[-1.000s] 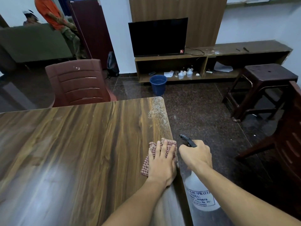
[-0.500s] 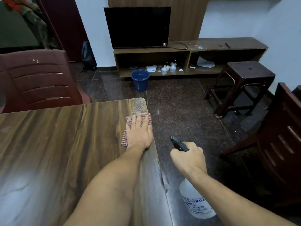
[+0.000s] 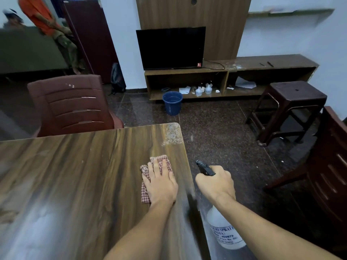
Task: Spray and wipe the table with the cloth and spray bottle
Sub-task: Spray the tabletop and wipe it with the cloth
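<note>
My left hand (image 3: 159,182) lies flat, fingers spread, on a red-and-white checked cloth (image 3: 163,160) and presses it onto the wooden table (image 3: 75,184) close to the right edge. Most of the cloth is hidden under the palm. My right hand (image 3: 216,183) grips the black trigger head of a white spray bottle (image 3: 224,231), held off the table's right side above the floor, nozzle pointing away from me. A patch of pale spray droplets (image 3: 172,135) covers the table's far right corner, beyond the cloth.
A dark red plastic chair (image 3: 71,106) stands at the table's far side. Another chair (image 3: 326,166) and a brown stool (image 3: 289,109) stand to the right. A blue bucket (image 3: 172,103) sits on the floor by the TV cabinet (image 3: 225,79). A person (image 3: 48,25) stands far left.
My left hand has pulled the cloth back toward me from the sprayed corner, after pushing it out there. The right hand keeps the bottle beside the table edge.
</note>
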